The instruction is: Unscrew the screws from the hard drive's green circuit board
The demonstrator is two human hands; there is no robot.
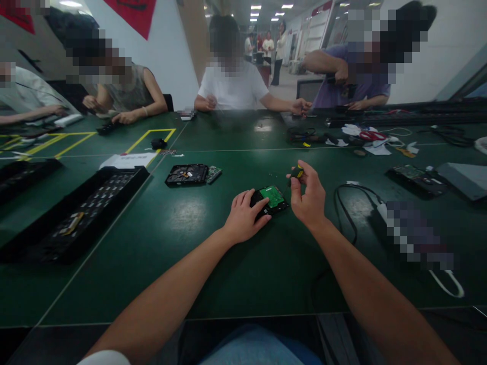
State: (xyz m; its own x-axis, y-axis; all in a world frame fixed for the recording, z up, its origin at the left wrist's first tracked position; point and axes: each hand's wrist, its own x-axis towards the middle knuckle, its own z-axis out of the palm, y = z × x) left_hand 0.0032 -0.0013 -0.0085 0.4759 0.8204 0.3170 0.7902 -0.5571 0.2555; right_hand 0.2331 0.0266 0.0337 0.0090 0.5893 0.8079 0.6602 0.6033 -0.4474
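Note:
A hard drive (274, 198) lies on the green table in front of me, its green circuit board facing up. My left hand (247, 215) grips the drive's left end, with the index finger on the board and the thumb along the near edge. Just right of the drive, my right hand (307, 195) is raised and closed around a screwdriver (296, 173) with a black and yellow handle. The screwdriver's shaft and tip cannot be made out. Another hard drive (186, 174) lies farther left, with a small loose circuit board (213, 175) against its right side.
A long black tray (76, 215) with small parts stands at the left. On the right are a black cable (344, 185), a blurred-out device (416, 233), another drive-like unit (416, 180) and a grey box (466, 180). Several people sit across the table.

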